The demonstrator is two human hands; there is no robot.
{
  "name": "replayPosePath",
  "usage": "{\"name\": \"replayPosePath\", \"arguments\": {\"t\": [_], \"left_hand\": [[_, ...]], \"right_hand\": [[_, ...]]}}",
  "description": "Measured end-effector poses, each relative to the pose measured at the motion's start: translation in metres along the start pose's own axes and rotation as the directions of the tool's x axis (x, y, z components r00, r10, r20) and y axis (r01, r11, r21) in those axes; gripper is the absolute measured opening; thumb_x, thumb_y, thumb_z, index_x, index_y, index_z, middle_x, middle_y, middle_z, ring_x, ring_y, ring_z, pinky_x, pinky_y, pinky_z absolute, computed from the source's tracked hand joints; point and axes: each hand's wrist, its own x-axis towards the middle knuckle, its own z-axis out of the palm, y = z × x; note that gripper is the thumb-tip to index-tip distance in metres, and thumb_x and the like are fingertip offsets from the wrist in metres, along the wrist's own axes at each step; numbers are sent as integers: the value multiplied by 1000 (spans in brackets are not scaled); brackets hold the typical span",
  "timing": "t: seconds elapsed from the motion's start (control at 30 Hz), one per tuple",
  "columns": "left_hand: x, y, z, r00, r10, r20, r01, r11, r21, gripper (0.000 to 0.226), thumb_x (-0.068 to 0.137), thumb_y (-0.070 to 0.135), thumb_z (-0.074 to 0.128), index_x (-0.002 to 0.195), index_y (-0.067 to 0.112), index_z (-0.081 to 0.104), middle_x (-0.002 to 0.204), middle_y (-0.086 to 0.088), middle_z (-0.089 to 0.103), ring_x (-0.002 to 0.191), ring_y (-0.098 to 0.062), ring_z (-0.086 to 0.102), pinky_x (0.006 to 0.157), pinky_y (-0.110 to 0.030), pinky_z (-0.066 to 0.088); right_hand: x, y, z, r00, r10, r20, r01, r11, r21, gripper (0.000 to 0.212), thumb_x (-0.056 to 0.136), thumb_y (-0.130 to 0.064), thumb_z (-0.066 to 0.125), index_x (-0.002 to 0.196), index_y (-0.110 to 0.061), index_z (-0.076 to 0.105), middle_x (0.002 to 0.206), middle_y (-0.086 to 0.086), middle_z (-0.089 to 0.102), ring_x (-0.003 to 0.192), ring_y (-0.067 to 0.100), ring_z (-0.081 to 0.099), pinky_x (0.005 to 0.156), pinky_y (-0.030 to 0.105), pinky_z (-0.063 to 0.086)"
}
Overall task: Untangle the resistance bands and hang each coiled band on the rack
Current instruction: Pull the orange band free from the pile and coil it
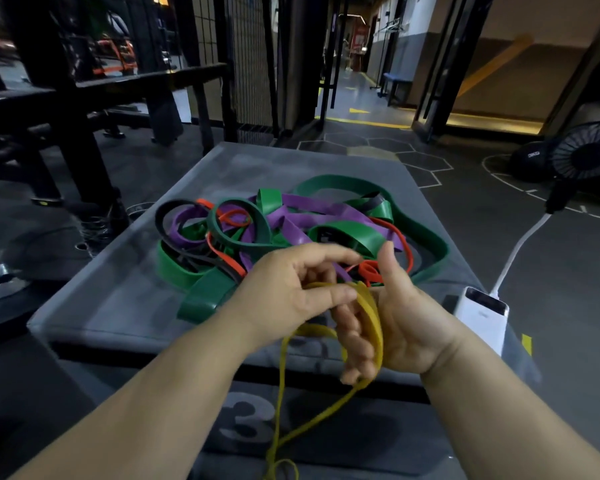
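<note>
Left grip (291,289) was pinching the yellow resistance band (373,306) between the thumb and curled fingers, just where the band passed onto the right grip (399,317). The right grip was spread, fingers near straight and thumb raised. The band was wound round the fingers in what appeared to be more than one turn. It clasped nothing and served as the former for the coil.

Two yellow strands hung slack from the hands, down past the front edge of the padded plyo box (118,299), ending in a small loop at the bottom of the view.

Assessment: the step in hand was coiling the one freed band.
- The left grip should feed the slack flat and untwisted, at even tension.
- Each turn should lie beside the last.
- The right fingers should stay spread, so the finished coil slides off without collapsing.
- Winding too tightly would hinder that release.
- The hanging strands should be kept clear of the pile.

Just beyond the hands, the tangle of bands (343,233), in green, purple, orange and dark grey, lay knotted on the box top, untouched. A white power bank (482,317) sat at the box's right corner, near the right wrist. No hanging rack could be identified with certainty.
</note>
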Motion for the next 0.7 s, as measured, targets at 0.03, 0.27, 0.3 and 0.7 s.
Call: {"name": "replayPosePath", "arguments": {"t": [0.03, 0.27, 0.3, 0.7], "left_hand": [[0, 0, 1, 1000, -16, -21, 15, 999, -41, 27, 70, 36, 76, 95, 44, 70, 75, 13, 61, 70, -5, 60, 68, -22, 50], [1, -6, 8, 998, -57, 29, 61, 979, -193, 12, 75, 41, 71, 86, 43, 69, 87, 16, 68, 87, -4, 64, 79, -23, 50], [0, -7, 9, 991, -86, 98, 106, 971, -213, 13, 81, 45, 68, 94, 43, 68, 93, 16, 68, 93, -3, 63, 84, -23, 50], [-5, -4, 0, 911, -251, 328, 369, 853, -370, 18, 85, 36, 57, 79, 20, 64, 69, 4, 62, 65, -10, 59, 63, -24, 52]], "right_hand": [[1, 1, 1, 1000, 2, 30, -2, 1000, -5, 83, 62, -89, 32, 65, -10, 59, 46, 5, 53, 33, 15, 50, 51, 27, 53], [2, 5, -2, 930, -24, 368, -37, 987, 156, 50, 97, -60, 39, 81, -15, 54, 45, -7, 43, 29, 5, 28, 41, 17, 45], [2, 4, -1, 919, -39, 392, -33, 984, 177, 49, 99, -57, 38, 81, -14, 53, 47, -6, 41, 28, 4, 27, 42, 17, 46], [-2, -1, -8, 924, 2, 381, -77, 980, 182, 44, 102, -53, 36, 77, -18, 42, 54, -6, 41, 32, 3, 30, 50, 17, 46]]}}
